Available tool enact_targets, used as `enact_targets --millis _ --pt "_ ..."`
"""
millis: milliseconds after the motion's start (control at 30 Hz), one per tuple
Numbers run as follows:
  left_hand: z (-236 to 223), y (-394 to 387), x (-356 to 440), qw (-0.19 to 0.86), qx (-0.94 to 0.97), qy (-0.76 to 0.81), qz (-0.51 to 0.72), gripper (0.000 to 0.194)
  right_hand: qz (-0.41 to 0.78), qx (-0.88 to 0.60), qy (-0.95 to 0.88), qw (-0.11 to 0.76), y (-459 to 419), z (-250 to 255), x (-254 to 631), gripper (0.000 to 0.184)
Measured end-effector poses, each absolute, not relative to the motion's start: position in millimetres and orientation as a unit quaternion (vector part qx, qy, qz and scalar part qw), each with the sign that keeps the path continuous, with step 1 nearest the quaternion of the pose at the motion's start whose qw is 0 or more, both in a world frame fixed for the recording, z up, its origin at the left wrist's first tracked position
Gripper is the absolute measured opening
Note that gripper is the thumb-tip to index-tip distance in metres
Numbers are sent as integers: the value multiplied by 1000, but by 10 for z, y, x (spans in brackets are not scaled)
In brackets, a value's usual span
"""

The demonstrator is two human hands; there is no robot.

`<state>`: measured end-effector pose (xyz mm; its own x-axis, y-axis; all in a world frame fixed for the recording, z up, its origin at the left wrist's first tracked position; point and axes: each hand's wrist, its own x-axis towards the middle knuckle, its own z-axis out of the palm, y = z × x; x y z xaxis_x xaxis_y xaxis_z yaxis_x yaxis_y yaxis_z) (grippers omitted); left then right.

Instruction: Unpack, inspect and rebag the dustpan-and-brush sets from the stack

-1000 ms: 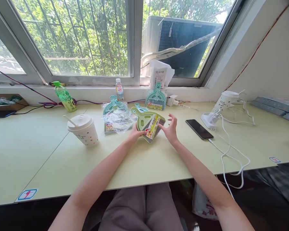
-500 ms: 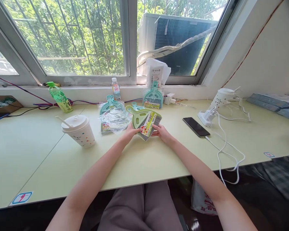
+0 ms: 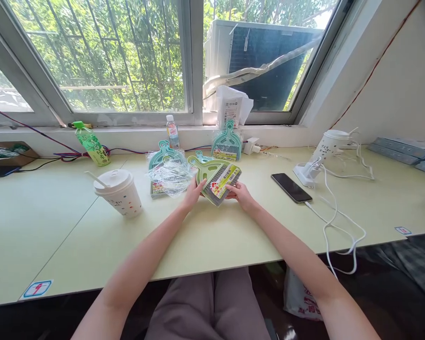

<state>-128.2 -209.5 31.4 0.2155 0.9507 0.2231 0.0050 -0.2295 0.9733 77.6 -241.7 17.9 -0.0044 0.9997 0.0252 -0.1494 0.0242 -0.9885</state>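
A green dustpan and brush set with a yellow label is held tilted above the table, its handle pointing up and left. My left hand grips its left side, thumb on the front. On the lower right, my right hand pinches the bristle edge beside the label; its fingers behind are partly hidden. Left of the set lies crumpled clear plastic wrap over a teal dustpan set. Another teal dustpan set leans upright at the back. Part of a further teal one shows behind the held set.
A white lidded cup with a straw stands at left, a green bottle behind it. At right are a phone on a white cable, a power strip and a second cup. A small clear bottle stands by the window.
My right hand has moved in from beside the set and closed on its right edge. My left thumb has shifted up. The label now sits a little further right across the bristles.
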Motion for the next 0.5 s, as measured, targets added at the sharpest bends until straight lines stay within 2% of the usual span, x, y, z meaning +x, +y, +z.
enact_targets --millis 100,233,367,500 --pt "355 -2076 -1372 311 662 423 535 52 523 -454 -453 562 -2405 178 825 33" --pt "357 -1969 -1552 140 746 443 478 47 522 -460 -432 574 -2415 215 873 32" --pt "293 -1838 -1707 95 774 492 386 29 523 -466 -426 573 -2432 241 892 27" --pt "281 -1824 -1745 72 781 469 406 31 523 -478 -435 556 -2413 212 894 26"
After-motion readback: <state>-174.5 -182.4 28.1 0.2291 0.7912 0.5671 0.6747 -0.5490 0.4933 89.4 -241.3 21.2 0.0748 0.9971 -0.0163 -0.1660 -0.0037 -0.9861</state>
